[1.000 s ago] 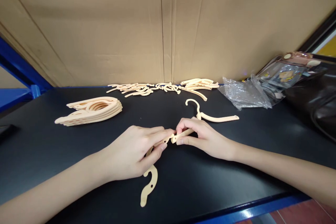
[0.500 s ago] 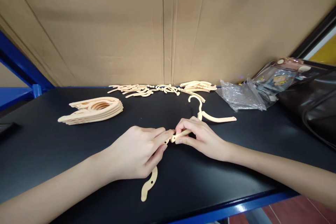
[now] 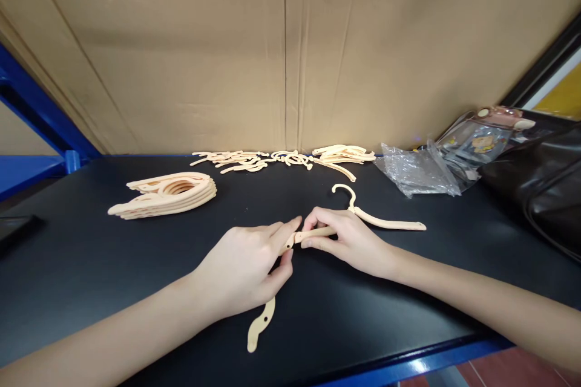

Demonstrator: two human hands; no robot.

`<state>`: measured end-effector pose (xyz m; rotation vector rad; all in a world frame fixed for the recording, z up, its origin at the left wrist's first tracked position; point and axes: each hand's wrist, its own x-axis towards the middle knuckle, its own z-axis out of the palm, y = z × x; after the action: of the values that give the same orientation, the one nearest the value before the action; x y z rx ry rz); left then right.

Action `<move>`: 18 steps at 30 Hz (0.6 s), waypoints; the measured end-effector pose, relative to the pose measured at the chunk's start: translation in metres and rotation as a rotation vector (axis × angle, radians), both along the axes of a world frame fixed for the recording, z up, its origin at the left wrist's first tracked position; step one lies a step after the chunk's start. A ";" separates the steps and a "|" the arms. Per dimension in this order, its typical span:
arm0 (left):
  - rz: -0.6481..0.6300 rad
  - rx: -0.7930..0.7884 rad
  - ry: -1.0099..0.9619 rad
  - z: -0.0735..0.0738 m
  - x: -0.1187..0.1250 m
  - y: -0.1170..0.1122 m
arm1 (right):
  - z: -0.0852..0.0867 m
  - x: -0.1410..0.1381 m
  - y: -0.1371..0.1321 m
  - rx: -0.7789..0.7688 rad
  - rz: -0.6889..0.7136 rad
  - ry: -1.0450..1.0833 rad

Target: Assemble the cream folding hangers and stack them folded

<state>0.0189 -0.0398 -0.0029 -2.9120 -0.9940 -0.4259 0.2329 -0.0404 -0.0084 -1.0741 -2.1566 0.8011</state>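
My left hand point(image 3: 254, 266) is closed on a flat, curved cream hanger piece point(image 3: 262, 323) with holes in it. Its lower end sticks out below the palm, and its middle is hidden behind the fingers. My right hand point(image 3: 347, 239) pinches one arm of a cream folding clothes hanger point(image 3: 385, 222). The hanger's hook point(image 3: 347, 191) points away from me, while its other arm stretches to the right. Between my fingertips, the tip of the held arm meets the upper end of the curved piece. Whether the two are locked together I cannot tell.
A stack of curved hanger pieces point(image 3: 181, 199) lies at the left. Along the back are piles of thin arms point(image 3: 236, 160), small hooks point(image 3: 293, 158) and thicker arms point(image 3: 345, 153). Clear plastic bags point(image 3: 417, 169) and a black bag point(image 3: 540, 175) occupy the right side, before a cardboard wall point(image 3: 181, 54).
The hanger's hook and free arm have swung right and toward me. The held arm's tip has come against the curved piece. My left index finger reaches further out. The view has shifted slightly.
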 end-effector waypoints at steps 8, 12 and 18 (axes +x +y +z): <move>0.142 -0.147 -0.402 0.042 -0.012 0.009 | -0.005 0.001 0.000 -0.009 0.067 0.009; 0.332 -0.134 -0.575 0.075 -0.021 0.010 | -0.003 0.000 -0.001 -0.073 0.062 0.022; 0.221 -0.188 -0.217 0.053 -0.011 0.014 | 0.000 -0.001 -0.003 -0.021 0.042 -0.015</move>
<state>0.0077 -0.0257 0.0497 -2.9130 -1.4422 -0.6805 0.2324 -0.0436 -0.0085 -1.0518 -2.1941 0.8389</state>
